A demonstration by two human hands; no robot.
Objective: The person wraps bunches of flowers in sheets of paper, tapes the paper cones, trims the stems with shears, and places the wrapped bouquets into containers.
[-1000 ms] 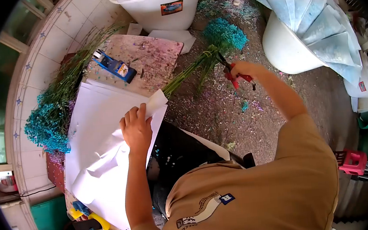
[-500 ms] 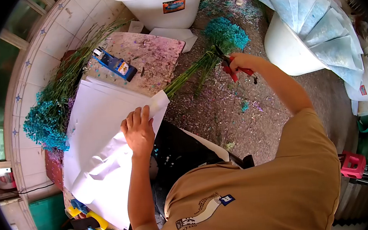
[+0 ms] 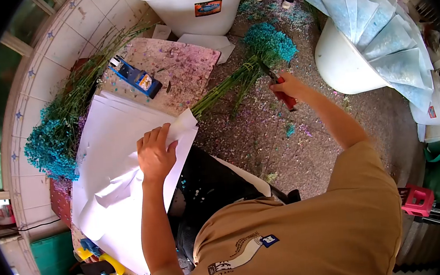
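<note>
My right hand [image 3: 292,87] is closed around red-handled pruning shears [image 3: 282,95], their dark blades up against the flower bundle. Blue dried flowers [image 3: 270,42] form the head of this bundle, and its green stems [image 3: 228,87] run down left to the rolled corner of the white paper. My left hand [image 3: 157,153] is bent over that corner with its fingers gripping the paper [image 3: 115,121]. Whether the stem ends are inside the roll is hidden. Behind the sheets lies a second blue bunch [image 3: 51,146].
A blue tape dispenser [image 3: 137,77] stands on the stained board [image 3: 183,61]. Behind is a white tub [image 3: 195,15]; at right another tub [image 3: 342,57] holds several paper-wrapped bunches [image 3: 384,31]. Petal scraps litter the floor [image 3: 280,153]. Yellow and blue tape rolls [image 3: 117,266] are at lower left.
The shears' spread handles have come together in my right hand, which has dropped slightly. My left hand has shifted a little left with the paper corner.
</note>
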